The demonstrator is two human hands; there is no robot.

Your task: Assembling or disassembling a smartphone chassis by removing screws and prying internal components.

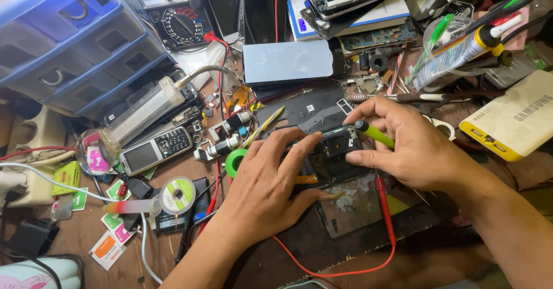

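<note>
Head view: an opened phone (334, 150), back cover off, lies flat near the middle of a crowded worktop (75, 231). The left hand (271, 185) rests on its left side, fingers (299, 145) spread and pressing the frame down, thumb along the lower edge; they steady it without closing round it. The right hand (412, 148) pinches a green-handled screwdriver (374, 132) between thumb and forefinger, its tip down on the phone's upper part.

The phone looks light, thin and stiff, but fragile with its inner boards bare; it is best held by the outer frame edges, as the left hand does, clear of the exposed parts. The screwdriver is slim and light, suited to a fingertip hold near the tip.

Counted: one opened phone, one screwdriver in hand, two hands. Around them are one old keypad phone (154, 149) at left, one solder reel (177, 194), one roll of green tape (235, 161), one red wire (385, 208) and one dial meter (183, 27) at the back.
</note>
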